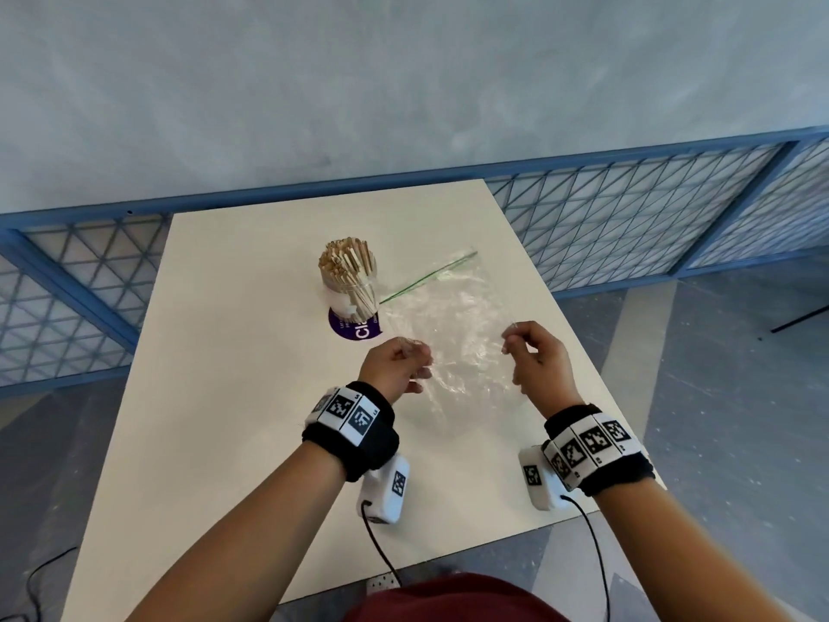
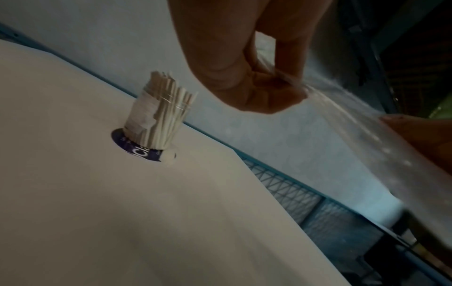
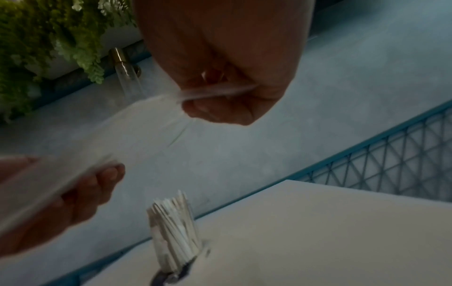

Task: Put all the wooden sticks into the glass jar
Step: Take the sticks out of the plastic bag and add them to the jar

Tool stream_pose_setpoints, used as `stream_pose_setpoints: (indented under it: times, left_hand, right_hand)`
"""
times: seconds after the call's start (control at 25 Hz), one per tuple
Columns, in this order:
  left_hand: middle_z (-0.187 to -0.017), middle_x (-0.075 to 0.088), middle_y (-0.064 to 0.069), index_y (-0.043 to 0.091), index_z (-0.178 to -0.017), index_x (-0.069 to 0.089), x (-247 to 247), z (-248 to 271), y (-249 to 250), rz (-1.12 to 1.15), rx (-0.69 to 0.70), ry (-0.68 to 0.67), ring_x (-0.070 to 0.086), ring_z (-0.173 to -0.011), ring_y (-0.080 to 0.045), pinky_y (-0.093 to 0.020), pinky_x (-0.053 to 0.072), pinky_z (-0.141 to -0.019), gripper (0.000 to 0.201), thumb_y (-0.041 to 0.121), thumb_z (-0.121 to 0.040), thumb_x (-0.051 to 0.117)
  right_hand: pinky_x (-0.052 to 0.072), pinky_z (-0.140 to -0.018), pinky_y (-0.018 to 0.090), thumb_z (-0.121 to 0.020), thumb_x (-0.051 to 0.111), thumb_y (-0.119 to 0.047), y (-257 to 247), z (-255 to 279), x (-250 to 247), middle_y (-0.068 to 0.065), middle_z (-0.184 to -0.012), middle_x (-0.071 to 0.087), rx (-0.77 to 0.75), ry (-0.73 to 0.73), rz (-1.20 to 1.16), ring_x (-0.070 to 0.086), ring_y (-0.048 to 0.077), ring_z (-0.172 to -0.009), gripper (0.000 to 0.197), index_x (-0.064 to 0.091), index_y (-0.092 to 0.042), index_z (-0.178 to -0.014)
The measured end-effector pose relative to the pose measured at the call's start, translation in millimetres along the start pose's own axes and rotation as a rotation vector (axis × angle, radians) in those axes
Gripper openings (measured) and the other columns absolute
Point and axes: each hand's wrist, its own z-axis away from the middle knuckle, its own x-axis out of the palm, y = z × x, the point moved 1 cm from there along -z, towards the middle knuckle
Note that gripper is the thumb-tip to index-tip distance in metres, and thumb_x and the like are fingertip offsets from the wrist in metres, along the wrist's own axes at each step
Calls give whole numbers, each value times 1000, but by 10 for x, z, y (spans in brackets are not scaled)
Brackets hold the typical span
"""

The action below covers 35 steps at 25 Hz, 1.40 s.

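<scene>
Left hand [image 1: 397,363] and right hand [image 1: 536,359] pinching plastic bag [image 1: 453,325], sticks [image 1: 346,262] in jar [image 1: 352,296]

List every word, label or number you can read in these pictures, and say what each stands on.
"Cla": white letters on the purple round sticker under the glass jar; the jar cuts the word off.
Small print on that sticker: too small to read.
White label on the jar: blurred, unreadable.
Square code markers on the wristbands: patterns only; the tiny marks beside them are unreadable.

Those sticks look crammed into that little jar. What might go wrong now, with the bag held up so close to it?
The clear plastic bag, pinched by the left hand and right hand, hangs close to the glass jar; a swing might tip it. The wooden sticks rise well above the rim, so they might spill.
</scene>
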Motion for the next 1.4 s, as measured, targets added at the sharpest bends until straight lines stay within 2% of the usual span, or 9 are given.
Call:
stream_pose_setpoints:
  times: [0.12, 0.28, 0.52, 0.68, 0.84, 0.96, 1.08, 1.2, 1.4]
  left_hand:
    - [-72, 59, -5, 9, -75, 54, 374, 18, -105, -71, -17, -46, 58, -41, 0, -15, 46, -39, 13, 6, -87, 58]
    - [-87, 59, 0, 14, -104, 59, 761, 91, -400, -360, -72, -149, 59, -71, -14, -20, 43, -54, 19, 21, -86, 61]
    - [-89, 57, 3, 12, -102, 66, 749, 397, -1011, -810, -50, -370, 52, -83, -13, -16, 42, -70, 18, 19, -87, 59]
    - [-73, 58, 16, 15, -93, 67, 587, 682, -1302, -893, -167, -546, 56, -74, -4, -11, 41, -68, 12, 22, -87, 59]
    - [-53, 63, 31, 17, -82, 68, 370, 973, -1687, -937, -380, -731, 51, -45, 18, -1, 38, -58, 14, 23, -88, 56]
    - [-92, 75, -4, 4, -99, 67, 156, 1121, -2118, -1035, -526, -755, 50, -41, 15, 2, 34, -46, 32, 29, -91, 49]
    - [-94, 68, -6, 15, -102, 65, -297, 1245, -2513, -1092, -713, -584, 69, -81, 0, -5, 42, -52, 31, 35, -87, 46]
    - [-127, 60, -13, 8, -117, 60, -763, 1343, -2917, -1211, -720, -459, 58, -117, -21, -20, 48, -87, 42, 31, -90, 38]
    - [-129, 56, -22, -6, -123, 51, -856, 1519, -3093, -1463, -646, -501, 56, -119, -31, -3, 37, -39, 33, 6, -95, 42]
  right_hand:
    - [34, -31, 16, -86, 55, -3, 333, 65, -387, -4, -77, 57, 92, -2, 71, 47, 4, -34, 27, 55, -27, -72]
    - [35, -33, 13, -86, 55, -1, 982, 165, -933, 3, -76, 57, 250, 66, 239, 48, 9, -36, 25, 54, -22, -72]
    - [42, -79, 34, -85, 57, -3, 1763, 225, -1287, 20, -92, 65, 378, 18, 443, 58, 30, -87, 7, 62, -4, -89]
    - [44, -86, 38, -86, 56, -6, 1859, 147, -1345, 27, -104, 64, 426, 49, 481, 58, 39, -101, 20, 58, 4, -103]
    - [41, -96, 43, -86, 59, -18, 1780, 224, -1325, 20, -128, 53, 404, 36, 657, 47, 39, -114, 44, 48, -8, -127]
    - [40, -98, 48, -84, 59, -25, 1638, 314, -1229, 14, -133, 49, 260, 47, 781, 42, 37, -118, 43, 50, -15, -125]
    - [37, -99, 43, -85, 57, -31, 1596, 462, -1004, 6, -134, 49, 183, -107, 858, 43, 30, -120, 41, 52, -20, -124]
    - [32, -105, 40, -85, 55, -36, 1653, 616, -877, -1, -143, 40, 218, -254, 939, 36, 24, -129, 47, 46, -25, -130]
    - [28, -109, 40, -86, 55, -35, 1696, 582, -948, -2, -147, 35, 225, -278, 951, 32, 24, -134, 48, 44, -26, -132]
